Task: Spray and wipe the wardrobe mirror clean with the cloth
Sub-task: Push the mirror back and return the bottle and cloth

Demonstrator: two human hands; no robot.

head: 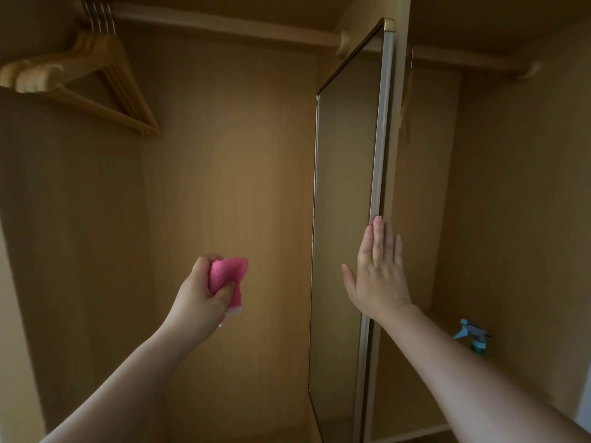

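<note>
Head view: left hand [200, 295] clutches cloth [225, 273], right hand [379, 276], fingers [379, 238] straight, on mirror [345, 187] edge, spray bottle [473, 335] beyond

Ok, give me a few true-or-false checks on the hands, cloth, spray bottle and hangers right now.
1. The left hand grips the pink cloth. True.
2. The right hand holds the spray bottle. False: it rests flat, fingers straight, on the mirror at its edge; the bottle stands untouched farther right.
3. The cloth is pressed on the mirror glass. False: it is held in the air, left of the mirror.
4. Wooden hangers hang at upper left. True.
</note>
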